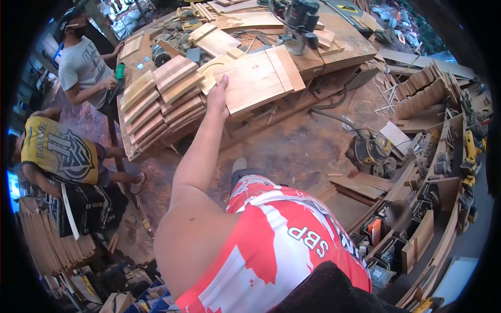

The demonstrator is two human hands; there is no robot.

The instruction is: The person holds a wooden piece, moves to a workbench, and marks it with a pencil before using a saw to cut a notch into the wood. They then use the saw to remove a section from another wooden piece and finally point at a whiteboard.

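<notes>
My left hand is closed on the near left edge of a pale wooden panel, its thumb along the edge and the other fingers hidden. A separate strip crosses the panel near its right end. The panel is tilted over the front edge of the workbench. Just left of my hand, stacked wooden panels lie in overlapping rows. Behind the hand is a wooden piece with a rounded cutout. My right hand is out of view.
A corded router stands on the bench beyond the panel. At left, one person holds a green power tool; another person in yellow bends nearby. A shop vacuum and wood stacks occupy the right side.
</notes>
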